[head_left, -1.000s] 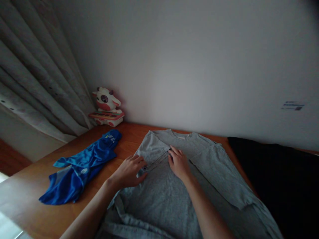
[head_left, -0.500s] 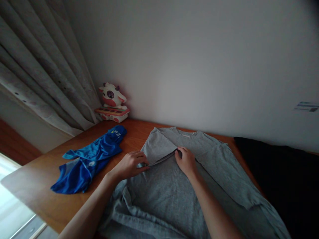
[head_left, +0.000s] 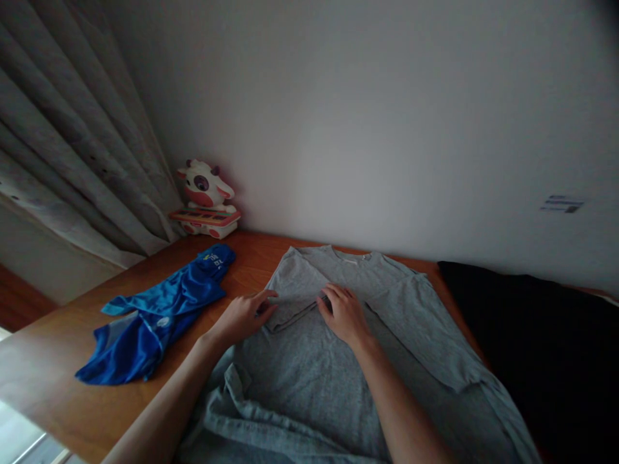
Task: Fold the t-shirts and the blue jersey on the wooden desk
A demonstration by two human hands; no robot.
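Observation:
A grey long-sleeved shirt lies spread out with its neckline toward the wall. Its left-side sleeve is folded inward over the chest, and the sleeve's edge runs between my hands. My left hand is at the outer side of that folded sleeve, thumb and fingers apart with nothing between them. On the sleeve's inner end rests my right hand, fingers spread and bent over the cloth. The shirt's other sleeve slants down the right side of the body. Near me the lower part of the shirt is bunched in thick folds.
Left of the shirt, a shiny blue garment lies crumpled on the wooden table. A cow-shaped toy keyboard stands in the back corner beside the curtain. Black cloth covers the right side. Behind is a pale wall.
My left hand has let go of the sleeve edge and opened. My right hand's pinch has loosened, its fingers now resting spread on the cloth. The whole view has shifted slightly.

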